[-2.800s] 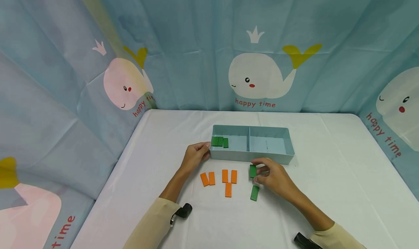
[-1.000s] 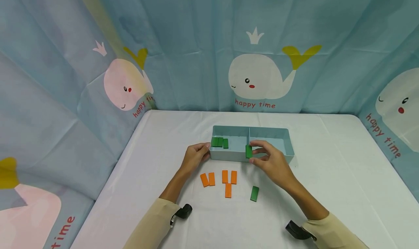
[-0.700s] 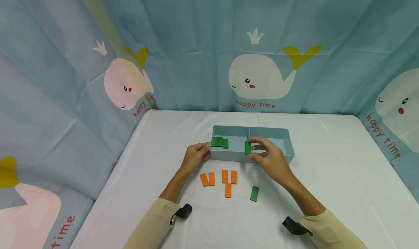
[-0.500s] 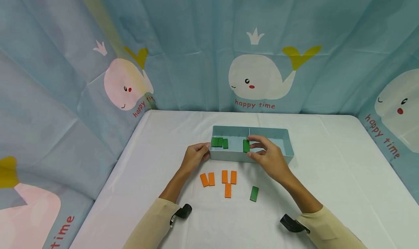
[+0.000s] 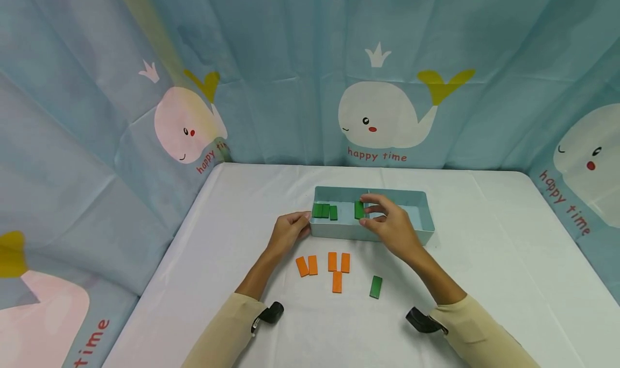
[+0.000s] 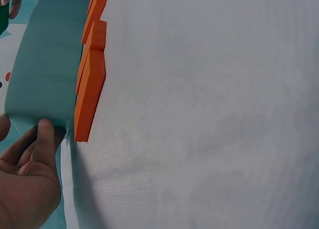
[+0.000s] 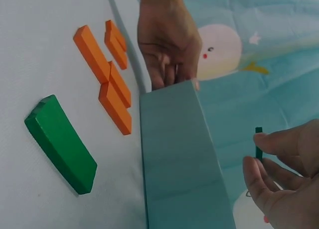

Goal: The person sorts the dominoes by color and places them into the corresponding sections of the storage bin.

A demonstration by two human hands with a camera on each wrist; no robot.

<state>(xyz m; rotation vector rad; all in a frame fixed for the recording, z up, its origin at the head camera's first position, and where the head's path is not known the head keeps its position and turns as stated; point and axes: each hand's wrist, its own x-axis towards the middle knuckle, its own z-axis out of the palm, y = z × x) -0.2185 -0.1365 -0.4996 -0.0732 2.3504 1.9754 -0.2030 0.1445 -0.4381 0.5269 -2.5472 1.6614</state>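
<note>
A light blue two-compartment box (image 5: 346,232) stands on the white table. At its left end my left hand (image 5: 290,231) holds the end wall, fingers bent against it. My right hand (image 5: 389,223) pinches a green block (image 5: 359,210) by its ends between thumb and fingertips, over the left compartment near the divider. In the right wrist view that green block (image 7: 258,143) shows edge-on above the box's wall. Several green blocks (image 5: 325,211) lie side by side at the left end of that compartment. Another green block (image 5: 375,287) lies on the table in front of the box.
Several orange blocks (image 5: 337,282) lie on the table (image 5: 242,196) in front of the box, between the forearms. A blue curtain (image 5: 286,120) with whale prints hangs behind and beside the table. Black wrist cameras (image 5: 421,320) sit at the sleeves.
My right hand has carried the green block up from the table in front, over the box's front wall and leftward into the space above the left compartment. My left hand has stayed put.
</note>
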